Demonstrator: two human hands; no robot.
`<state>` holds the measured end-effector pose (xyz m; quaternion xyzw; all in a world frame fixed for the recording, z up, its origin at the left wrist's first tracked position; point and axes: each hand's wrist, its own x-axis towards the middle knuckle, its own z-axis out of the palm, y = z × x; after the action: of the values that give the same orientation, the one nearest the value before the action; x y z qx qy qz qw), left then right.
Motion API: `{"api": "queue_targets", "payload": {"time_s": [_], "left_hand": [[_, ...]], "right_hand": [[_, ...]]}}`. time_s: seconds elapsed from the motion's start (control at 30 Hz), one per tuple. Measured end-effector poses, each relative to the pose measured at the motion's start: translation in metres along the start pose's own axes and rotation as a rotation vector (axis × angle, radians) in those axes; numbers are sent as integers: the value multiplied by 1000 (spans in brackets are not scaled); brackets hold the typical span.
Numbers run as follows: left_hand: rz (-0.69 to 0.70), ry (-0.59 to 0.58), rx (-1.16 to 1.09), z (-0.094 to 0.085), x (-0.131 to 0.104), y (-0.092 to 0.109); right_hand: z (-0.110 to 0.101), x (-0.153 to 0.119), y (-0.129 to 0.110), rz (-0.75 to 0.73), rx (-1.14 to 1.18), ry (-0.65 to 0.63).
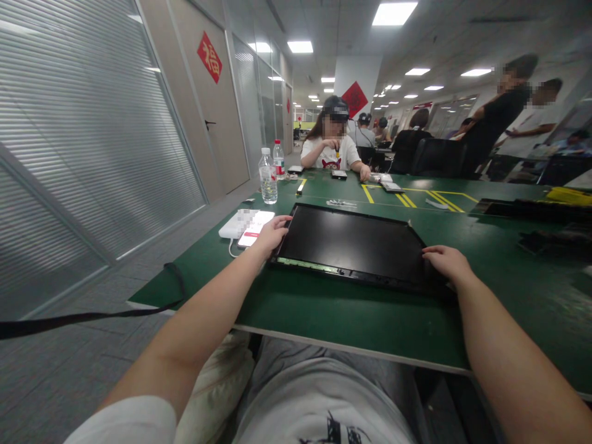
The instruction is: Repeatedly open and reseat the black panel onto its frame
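Observation:
A flat black display panel in a dark frame lies on the green table in front of me. Along its near edge runs a green strip that looks like a circuit board. My left hand grips the panel's left edge, fingers at the upper left corner. On the opposite side, my right hand holds the right edge, its fingertips on the frame; the thumb is partly hidden. Close to my left hand are a phone with a lit screen and a white box-shaped device with a cable.
Beyond the panel stand a clear water bottle and a red-capped bottle. A person sits across the table, holding a small tool. Yellow tape marks the far tabletop. Dark flat parts lie at the right. A black strap hangs at left.

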<state>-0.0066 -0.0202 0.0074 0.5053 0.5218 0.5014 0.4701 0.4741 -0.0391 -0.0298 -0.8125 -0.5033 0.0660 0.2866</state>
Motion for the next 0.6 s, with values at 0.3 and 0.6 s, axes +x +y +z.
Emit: {"api": "queue_targets", "payload": {"time_s": [0.3,0.6], "left_hand": [[-223,104,-159,3,0,2],[-313,-28,-242,4,0,-1]], "right_hand": [[-4,-4,-4,30,7,-3],[-5,-7,-4,46,22,-25]]}}
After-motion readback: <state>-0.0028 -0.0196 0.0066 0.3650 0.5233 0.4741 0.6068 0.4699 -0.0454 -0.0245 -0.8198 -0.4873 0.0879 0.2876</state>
